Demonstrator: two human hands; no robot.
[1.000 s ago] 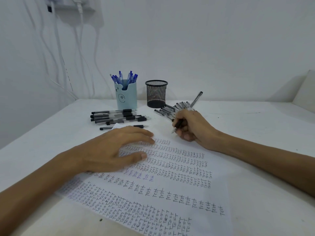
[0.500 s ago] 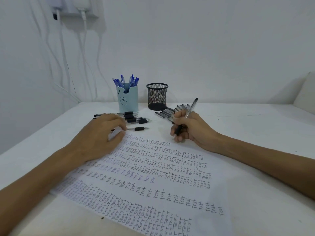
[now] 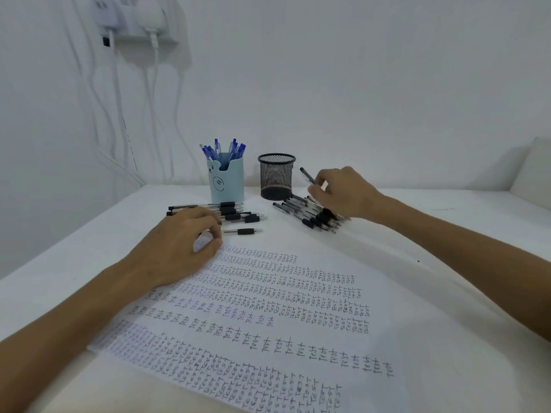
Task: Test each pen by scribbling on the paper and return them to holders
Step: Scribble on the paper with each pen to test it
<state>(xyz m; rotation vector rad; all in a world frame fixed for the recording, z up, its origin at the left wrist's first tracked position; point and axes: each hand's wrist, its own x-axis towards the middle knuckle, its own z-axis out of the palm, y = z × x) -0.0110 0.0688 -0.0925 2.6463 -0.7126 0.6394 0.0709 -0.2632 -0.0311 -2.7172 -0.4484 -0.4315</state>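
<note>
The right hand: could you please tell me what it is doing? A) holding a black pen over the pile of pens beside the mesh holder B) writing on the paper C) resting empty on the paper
A: the right hand pinches a black pen over the pile by the mesh holder.

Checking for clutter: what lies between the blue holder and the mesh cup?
Nothing. The head view shows only bare table between the blue holder and the mesh cup.

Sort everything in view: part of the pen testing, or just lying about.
Job: scribbled white paper sheet, black pen in right hand, left row of black pens, right heap of black pens, pale blue plastic holder, black wire-mesh holder.
Lying about: white wall chargers and cables, white cushion.
</note>
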